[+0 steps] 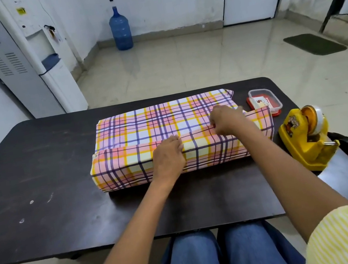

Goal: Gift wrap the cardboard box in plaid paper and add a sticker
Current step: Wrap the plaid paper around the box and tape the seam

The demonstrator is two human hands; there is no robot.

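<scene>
Left hand [168, 156] and right hand [227, 122] pinch the plaid paper [144, 125] by its near flap.
Both hands' fingers curl over the flap's folded edge. The pink, yellow and purple sheet covers a long boxy shape in the middle of the dark surface [35, 168], with its right end loose.

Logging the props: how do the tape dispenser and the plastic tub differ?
The tape dispenser is yellow and opaque; the plastic tub is clear with red trim. The dispenser is taller and nearer the camera; the tub is low and farther back. Both sit on the right of the table, untouched.
</scene>
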